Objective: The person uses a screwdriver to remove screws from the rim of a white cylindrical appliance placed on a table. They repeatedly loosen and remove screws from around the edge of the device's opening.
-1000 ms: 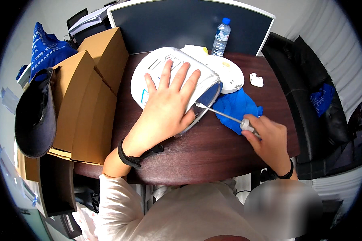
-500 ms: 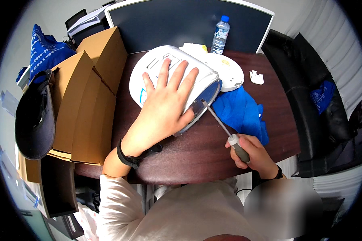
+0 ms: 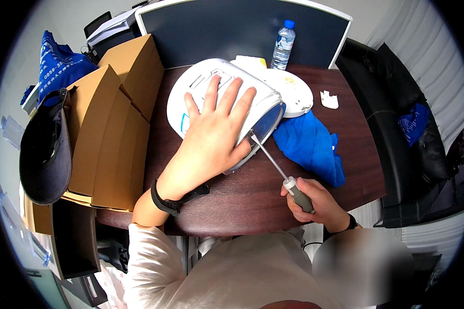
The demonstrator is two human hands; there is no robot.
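Observation:
A white rounded appliance (image 3: 193, 85) with a dark bluish front panel (image 3: 269, 121) lies on the brown table. Across its top my left hand (image 3: 211, 123) rests with the fingers spread, the thumb down by the front edge. My right hand (image 3: 317, 202) grips the grey-and-olive handle of a screwdriver (image 3: 271, 158). The tip of its metal shaft meets the appliance's front, close to my left thumb; the exact spot of contact is too small to make out. Beside the appliance, a blue cloth (image 3: 312, 147) lies crumpled on the right.
Behind the appliance sit a round white part (image 3: 298, 100) and a water bottle (image 3: 283, 45). A small white piece (image 3: 329, 100) lies farther right. Cardboard boxes (image 3: 108, 134) with a dark cap (image 3: 45, 149) hanging on them border the left. A dark partition (image 3: 216, 33) stands along the back.
My right hand has moved left with the screwdriver, its tip shifting from the front panel toward my left thumb. The appliance and my left hand have shifted very slightly right.

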